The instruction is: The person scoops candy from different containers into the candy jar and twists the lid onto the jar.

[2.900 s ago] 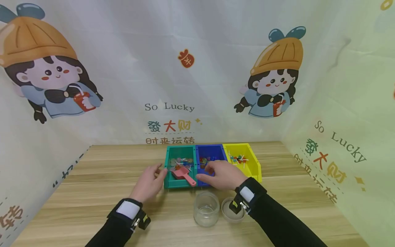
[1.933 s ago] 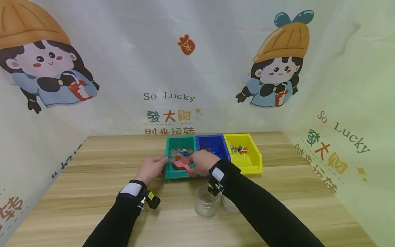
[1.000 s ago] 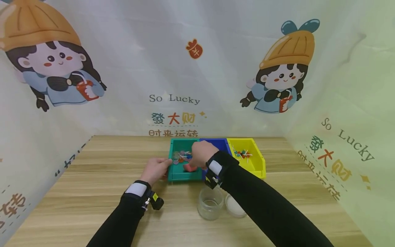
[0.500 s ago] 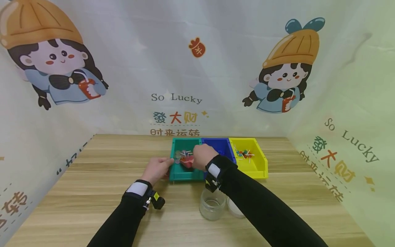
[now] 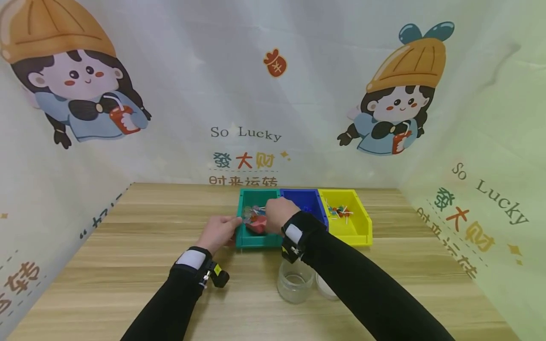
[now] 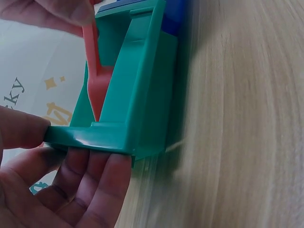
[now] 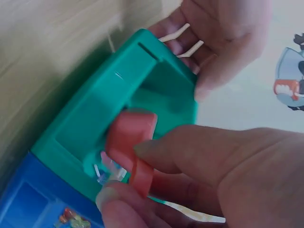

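Observation:
My left hand (image 5: 218,233) grips the left wall of the green bin (image 5: 258,242), thumb on the rim and fingers bent beneath it in the left wrist view. A pink scoop (image 5: 257,226) is down inside this bin. Its handle is pinched between the thumb and fingers of my right hand (image 5: 281,214). Beside the scoop lie small coloured pieces (image 5: 248,213), some with white sticks. In the right wrist view the pink scoop (image 7: 132,135) is tilted, with a few pieces (image 7: 110,170) close to it; its far side is hidden.
A blue bin (image 5: 314,208) and a yellow bin (image 5: 350,233) adjoin the green one on the right; the yellow holds coloured pieces on white sticks (image 5: 340,212). An uncovered glass jar (image 5: 295,287) stands in front, below the right wrist. A round lid (image 5: 326,287) lies beside it, partly behind the sleeve.
My left hand has taken hold of the green bin's wall. My right hand has moved left, gripped the scoop's handle and shifted the scoop about among the pieces.

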Demonstrator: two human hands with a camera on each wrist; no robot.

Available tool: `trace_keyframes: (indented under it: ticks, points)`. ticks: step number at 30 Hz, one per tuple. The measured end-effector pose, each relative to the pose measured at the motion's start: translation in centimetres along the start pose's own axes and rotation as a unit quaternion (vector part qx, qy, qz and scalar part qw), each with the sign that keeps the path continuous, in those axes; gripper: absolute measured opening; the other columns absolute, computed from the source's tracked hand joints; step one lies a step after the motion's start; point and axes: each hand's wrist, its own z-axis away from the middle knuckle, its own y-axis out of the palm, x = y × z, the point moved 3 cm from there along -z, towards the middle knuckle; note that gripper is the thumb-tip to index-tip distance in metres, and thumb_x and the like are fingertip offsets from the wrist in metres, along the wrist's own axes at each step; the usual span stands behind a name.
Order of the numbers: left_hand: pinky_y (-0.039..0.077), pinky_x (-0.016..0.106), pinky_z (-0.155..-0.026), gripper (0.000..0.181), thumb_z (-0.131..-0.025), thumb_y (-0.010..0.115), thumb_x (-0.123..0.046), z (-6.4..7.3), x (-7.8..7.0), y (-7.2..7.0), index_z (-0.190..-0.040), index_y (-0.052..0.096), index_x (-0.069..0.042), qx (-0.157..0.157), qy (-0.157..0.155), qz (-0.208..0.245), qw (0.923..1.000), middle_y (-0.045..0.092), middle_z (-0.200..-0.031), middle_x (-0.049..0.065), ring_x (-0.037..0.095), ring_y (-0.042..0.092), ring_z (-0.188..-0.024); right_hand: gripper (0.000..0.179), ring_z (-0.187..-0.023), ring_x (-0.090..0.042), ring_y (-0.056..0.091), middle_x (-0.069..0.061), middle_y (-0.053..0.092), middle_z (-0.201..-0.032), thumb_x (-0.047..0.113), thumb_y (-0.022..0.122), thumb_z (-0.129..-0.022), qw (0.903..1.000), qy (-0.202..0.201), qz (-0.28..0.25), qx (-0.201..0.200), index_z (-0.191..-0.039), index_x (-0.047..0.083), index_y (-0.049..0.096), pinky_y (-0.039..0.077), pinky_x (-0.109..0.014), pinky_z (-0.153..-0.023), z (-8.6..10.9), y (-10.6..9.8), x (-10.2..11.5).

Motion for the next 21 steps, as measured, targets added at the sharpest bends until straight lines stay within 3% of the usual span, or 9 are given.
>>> trace_keyframes:
  ticks: [1,3,7,12,16,18,21]
  points:
    - [0.066,0.033,-0.074,0.043,-0.11,0.061,-0.022,0.0,0.0,0.0,-0.141,0.069,0.006,0.0,0.0,0.0,1.0,0.076,-0.122,0.024,0.015,0.067,-0.085,0.021,-0.066,-0.017,0.064,0.003,0.072,-0.075,0.034,0.08,-0.088,1.0,-0.002,-0.002,0.005,-0.078,0.018,0.073,0.056,-0.038,-0.062,-1.7,1.3,-0.5]
    - [0.066,0.034,-0.075,0.043,-0.11,0.061,-0.022,0.0,0.0,-0.1,-0.141,0.069,0.006,0.001,0.001,0.001,1.0,0.076,-0.121,0.024,0.014,0.067,-0.084,0.02,-0.068,-0.017,0.066,0.003,0.074,-0.078,0.034,0.082,-0.089,1.0,0.002,-0.004,0.005,-0.08,0.018,0.074,0.057,-0.037,-0.063,-2.8,2.5,-0.5]
    - [0.066,0.034,-0.076,0.044,-0.11,0.062,-0.023,0.1,-0.1,-0.2,-0.142,0.069,0.006,0.002,-0.001,-0.004,1.0,0.077,-0.114,0.02,0.015,0.067,-0.084,0.018,-0.072,-0.02,0.068,-0.001,0.077,-0.085,0.033,0.08,-0.092,0.9998,0.014,-0.016,0.004,-0.086,0.015,0.077,0.058,-0.038,-0.065,-3.3,2.9,0.4]
    - [0.066,0.033,-0.075,0.044,-0.11,0.062,-0.024,0.1,-0.1,-0.3,-0.143,0.069,0.004,0.002,-0.004,-0.004,1.0,0.078,-0.109,0.019,0.014,0.068,-0.083,0.012,-0.074,-0.02,0.067,-0.001,0.076,-0.087,0.024,0.08,-0.09,0.9991,0.02,-0.032,0.021,-0.089,0.013,0.077,0.058,-0.033,-0.065,-1.1,0.4,2.5]
    - [0.066,0.033,-0.074,0.044,-0.11,0.061,-0.024,-0.1,-0.1,-0.2,-0.142,0.069,0.005,0.006,0.0,-0.005,1.0,0.079,-0.112,0.023,0.014,0.07,-0.083,0.008,-0.075,-0.023,0.068,-0.005,0.076,-0.088,0.016,0.078,-0.091,0.9991,0.031,-0.007,0.029,-0.085,0.011,0.076,0.057,-0.031,-0.062,0.6,-1.7,4.1]
    - [0.066,0.034,-0.074,0.044,-0.111,0.061,-0.024,-0.1,-0.1,-0.3,-0.143,0.069,0.005,0.008,0.0,-0.008,0.9999,0.079,-0.113,0.024,0.014,0.07,-0.083,0.009,-0.081,-0.025,0.071,-0.008,0.079,-0.092,0.014,0.077,-0.094,0.9979,0.045,0.004,0.045,-0.086,0.01,0.078,0.059,-0.032,-0.066,1.9,-3.4,5.0]
    - [0.067,0.035,-0.075,0.044,-0.111,0.06,-0.023,-0.1,0.0,-0.4,-0.143,0.069,0.005,0.01,-0.001,-0.01,0.9999,0.079,-0.111,0.023,0.015,0.07,-0.083,0.01,-0.079,-0.023,0.073,-0.005,0.078,-0.087,0.017,0.078,-0.094,0.997,0.058,0.001,0.052,-0.086,0.011,0.079,0.06,-0.03,-0.064,1.5,-3.6,5.2]
